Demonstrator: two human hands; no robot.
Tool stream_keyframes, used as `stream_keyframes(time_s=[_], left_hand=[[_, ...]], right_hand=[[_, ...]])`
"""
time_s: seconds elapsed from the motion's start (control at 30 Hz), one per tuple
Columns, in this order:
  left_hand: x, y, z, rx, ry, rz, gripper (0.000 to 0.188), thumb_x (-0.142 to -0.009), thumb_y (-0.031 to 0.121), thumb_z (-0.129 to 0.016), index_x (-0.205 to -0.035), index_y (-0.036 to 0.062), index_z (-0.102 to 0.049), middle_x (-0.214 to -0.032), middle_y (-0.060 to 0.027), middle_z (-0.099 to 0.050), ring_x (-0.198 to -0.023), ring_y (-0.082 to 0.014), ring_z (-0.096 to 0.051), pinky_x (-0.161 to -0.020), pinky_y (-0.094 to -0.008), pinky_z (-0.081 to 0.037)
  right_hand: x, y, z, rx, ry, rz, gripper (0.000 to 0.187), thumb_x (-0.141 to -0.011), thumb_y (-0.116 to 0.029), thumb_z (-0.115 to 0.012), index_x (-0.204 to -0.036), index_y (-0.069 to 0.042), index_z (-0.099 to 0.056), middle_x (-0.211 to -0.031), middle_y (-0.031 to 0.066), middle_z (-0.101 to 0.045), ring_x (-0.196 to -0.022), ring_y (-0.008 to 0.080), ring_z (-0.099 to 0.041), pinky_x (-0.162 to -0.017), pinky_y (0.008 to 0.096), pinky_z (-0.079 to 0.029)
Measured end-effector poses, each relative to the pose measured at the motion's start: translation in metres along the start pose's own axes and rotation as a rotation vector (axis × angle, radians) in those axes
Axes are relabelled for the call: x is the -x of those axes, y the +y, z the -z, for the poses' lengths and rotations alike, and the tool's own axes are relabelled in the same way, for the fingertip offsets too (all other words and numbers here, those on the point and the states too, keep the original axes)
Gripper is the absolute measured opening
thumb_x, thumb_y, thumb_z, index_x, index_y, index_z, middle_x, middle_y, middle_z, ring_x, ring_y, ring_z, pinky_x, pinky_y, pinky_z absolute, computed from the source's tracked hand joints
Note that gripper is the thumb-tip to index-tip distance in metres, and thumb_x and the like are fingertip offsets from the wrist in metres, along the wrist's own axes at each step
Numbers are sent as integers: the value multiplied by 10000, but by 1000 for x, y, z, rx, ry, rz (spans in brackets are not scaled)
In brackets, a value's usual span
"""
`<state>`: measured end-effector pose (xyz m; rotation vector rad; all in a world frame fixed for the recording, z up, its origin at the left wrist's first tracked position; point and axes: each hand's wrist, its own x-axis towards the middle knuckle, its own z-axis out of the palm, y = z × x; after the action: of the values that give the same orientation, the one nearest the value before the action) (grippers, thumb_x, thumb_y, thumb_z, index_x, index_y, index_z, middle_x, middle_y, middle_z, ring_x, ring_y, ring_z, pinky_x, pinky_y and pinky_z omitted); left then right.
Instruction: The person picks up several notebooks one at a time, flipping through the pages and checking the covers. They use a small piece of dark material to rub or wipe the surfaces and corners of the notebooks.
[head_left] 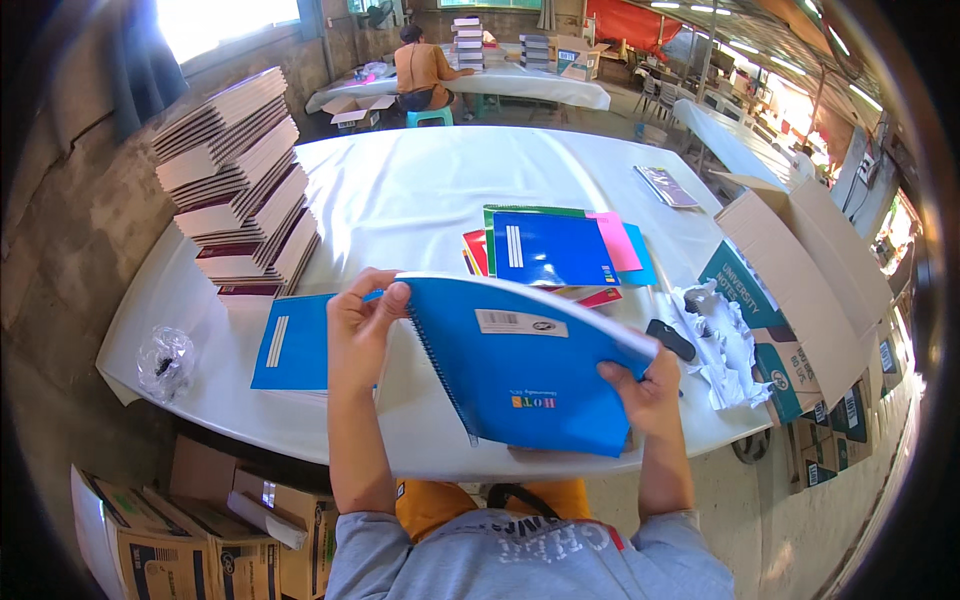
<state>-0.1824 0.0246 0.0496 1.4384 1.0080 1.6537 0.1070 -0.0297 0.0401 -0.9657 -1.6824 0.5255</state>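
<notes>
A blue spiral notebook [520,365] is held up over the near edge of the white table [420,190], its back cover facing me. My left hand [362,320] grips its upper left corner by the spiral. My right hand [645,392] holds its lower right edge. Just left of it a blue sheet or cover [290,345] lies flat on the table. Beyond the notebook lies a fanned pile of coloured notebooks [555,250], blue on top with green, pink and red showing.
A tall slanted stack of notebooks [245,180] stands at the table's left. An open cardboard box [800,290], crumpled white paper [725,345] and a black object [670,340] lie right. A clear plastic bag [165,360] sits front left. Boxes [200,540] stand below. A person [420,70] sits far behind.
</notes>
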Motion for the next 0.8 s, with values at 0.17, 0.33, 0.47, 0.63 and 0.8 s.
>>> stream_keyframes(time_s=[0.17,0.33,0.47,0.63,0.8], left_hand=[[-1,-15,1,143,173,28,209,-781,198,-719,-820,6,-645,-706,-32,-615,-659,-95,-566,-635,-226,-460],[0,-18,22,339,120,7,176,-773,153,-724,-822,5,-641,-722,-41,-623,-647,-101,-565,-633,-213,-451],[-2,-26,38,406,178,-40,200,-791,174,-710,-902,23,-641,-763,-39,-623,-669,-99,-563,-673,-208,-432],[3,-7,71,273,370,-44,307,-864,291,-615,-1068,62,-606,-953,-44,-617,-958,-134,-576,-775,-240,-390],[38,-19,151,-108,671,24,344,-863,287,-616,-1107,47,-591,-998,-42,-614,-977,-130,-561,-810,-231,-367]], right_hand=[[-13,-7,-5,-1,-145,225,444,-692,63,-594,-1123,-40,-598,-1007,158,-652,-882,270,-655,-757,324,-501],[-21,-9,-9,41,-215,199,435,-728,11,-636,-1155,-48,-573,-1023,154,-644,-892,261,-650,-763,325,-498],[-57,0,-20,-120,-178,60,467,-790,-112,-673,-1220,-47,-503,-998,140,-642,-905,206,-631,-775,317,-483],[-120,-20,5,150,23,80,424,-790,-197,-690,-1165,-40,-570,-1037,116,-635,-924,173,-587,-810,298,-463],[-185,21,7,310,216,449,341,-812,-12,-587,-1146,-82,-598,-1038,109,-643,-947,193,-604,-816,301,-465]])
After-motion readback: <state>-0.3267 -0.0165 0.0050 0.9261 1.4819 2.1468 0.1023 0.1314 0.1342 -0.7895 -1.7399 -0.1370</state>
